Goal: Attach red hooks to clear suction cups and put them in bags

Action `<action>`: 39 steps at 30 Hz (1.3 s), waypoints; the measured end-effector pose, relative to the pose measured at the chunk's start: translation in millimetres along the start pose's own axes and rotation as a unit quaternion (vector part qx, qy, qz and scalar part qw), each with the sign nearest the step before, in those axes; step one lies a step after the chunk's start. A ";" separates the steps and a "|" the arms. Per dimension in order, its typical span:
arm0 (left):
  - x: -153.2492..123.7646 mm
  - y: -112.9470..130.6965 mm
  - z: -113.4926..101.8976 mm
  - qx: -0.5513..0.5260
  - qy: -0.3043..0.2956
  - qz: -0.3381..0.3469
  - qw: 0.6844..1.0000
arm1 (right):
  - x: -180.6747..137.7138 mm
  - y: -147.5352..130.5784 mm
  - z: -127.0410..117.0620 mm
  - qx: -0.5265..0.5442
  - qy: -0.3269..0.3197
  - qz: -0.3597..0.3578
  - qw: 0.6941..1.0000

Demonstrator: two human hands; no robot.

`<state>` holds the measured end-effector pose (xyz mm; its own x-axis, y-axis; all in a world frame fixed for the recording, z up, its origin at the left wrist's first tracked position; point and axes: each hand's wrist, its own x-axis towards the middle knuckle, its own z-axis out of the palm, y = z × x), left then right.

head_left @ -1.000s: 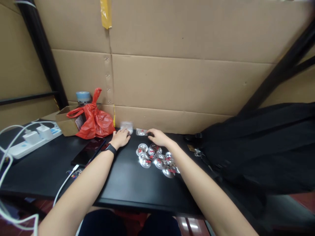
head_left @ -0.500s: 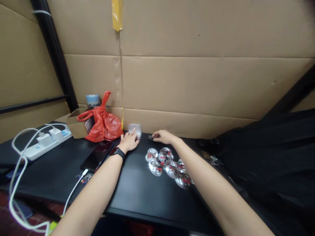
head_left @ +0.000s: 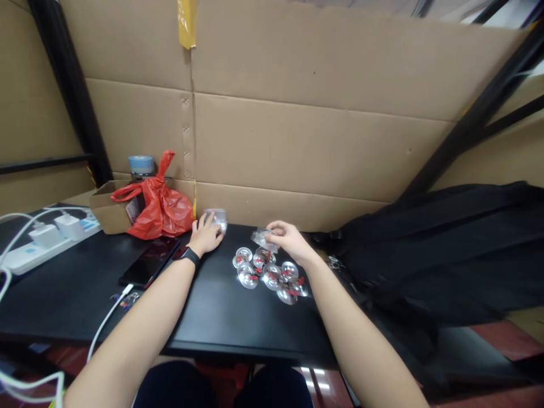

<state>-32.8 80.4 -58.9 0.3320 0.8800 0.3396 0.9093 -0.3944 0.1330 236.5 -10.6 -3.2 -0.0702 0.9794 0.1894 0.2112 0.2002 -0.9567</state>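
Note:
My left hand [head_left: 205, 234], with a dark watch on the wrist, lies with fingers spread on a small pile of clear plastic bags [head_left: 220, 217] by the cardboard wall. To its right, my right hand [head_left: 285, 240] pinches one clear plastic bag [head_left: 262, 239], held over the back of the table. Just in front of that bag lie several shiny round metal discs with red straps, which look like finger cymbals [head_left: 272, 277]. Some of them overlap. Neither hand touches the discs.
On the left are a red plastic bag [head_left: 164, 212], an open cardboard box [head_left: 108, 212], a blue-lidded container [head_left: 141, 164], a dark phone [head_left: 151, 263] and a white power strip [head_left: 25, 256] with cables. Black cloth [head_left: 425, 243] hangs at the right. The cardboard wall [head_left: 297, 153] bounds the back.
My right hand has lifted the clear bag slightly, and more of it shows. The left hand stays on the bag pile. The camera view has shifted right.

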 end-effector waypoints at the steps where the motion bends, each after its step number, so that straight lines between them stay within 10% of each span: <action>1: 0.0 0.0 0.2 0.004 0.007 0.005 1.000 | -2.3 2.9 -0.5 0.001 -0.003 0.011 1.000; 34: -9.4 6.7 -10.4 -0.011 0.060 0.032 0.998 | -10.1 -1.3 -19.6 -0.062 -0.028 -0.022 0.997; 39: -8.4 6.5 -9.4 -0.013 0.054 0.034 0.998 | -9.3 -4.4 -20.1 -0.010 0.044 -0.064 0.997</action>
<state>-32.0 68.0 -52.2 0.3626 0.8175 0.4474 0.8781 -0.4605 0.1297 255.8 -20.1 3.7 -0.0121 0.9443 0.3290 0.2257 0.3231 -0.9191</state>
